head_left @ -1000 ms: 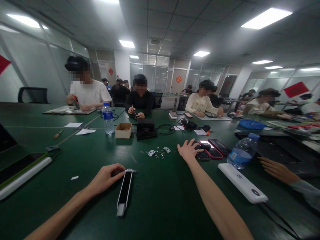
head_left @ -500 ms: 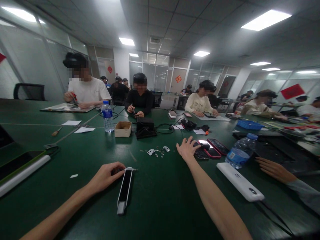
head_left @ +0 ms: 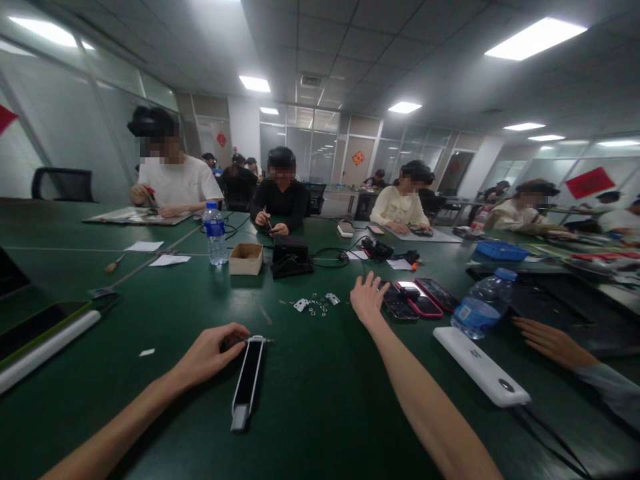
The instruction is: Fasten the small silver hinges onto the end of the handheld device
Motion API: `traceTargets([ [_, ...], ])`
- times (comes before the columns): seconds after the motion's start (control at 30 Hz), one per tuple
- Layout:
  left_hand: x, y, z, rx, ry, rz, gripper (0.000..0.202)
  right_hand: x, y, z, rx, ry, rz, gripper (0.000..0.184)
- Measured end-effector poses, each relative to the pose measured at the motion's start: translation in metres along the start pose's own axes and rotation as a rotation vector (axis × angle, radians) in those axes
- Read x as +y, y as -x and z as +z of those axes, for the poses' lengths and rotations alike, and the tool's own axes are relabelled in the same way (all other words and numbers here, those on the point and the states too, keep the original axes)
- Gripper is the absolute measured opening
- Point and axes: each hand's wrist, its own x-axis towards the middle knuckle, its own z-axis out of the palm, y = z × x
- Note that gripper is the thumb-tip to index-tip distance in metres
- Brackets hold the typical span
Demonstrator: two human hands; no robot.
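The left hand (head_left: 210,353) curls its fingers narrowly at the top end of a slim black-and-white tool (head_left: 249,380), apparently pinching it, though the hand hides the contact. The right hand (head_left: 367,300) spreads its fingers wide over the desk (head_left: 320,400), holding nothing, with phones (head_left: 400,308) just to their right and small metal brackets (head_left: 301,305) to their left.

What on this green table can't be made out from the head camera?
Head view:
Left hand: its fingers hide the top end of the long black-and-white bar.
Small silver metal pieces: too small to identify.
Thin black cable: cut off by the bottom edge.
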Motion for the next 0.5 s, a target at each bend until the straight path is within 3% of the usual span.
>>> traceTargets([
  [0.5,0.0014,-0.0006,-0.0017,0.008,-0.02,-0.01,0.04,-0.0003,-0.0014,-0.0057,-0.123,-0.025,0.014,0.048],
])
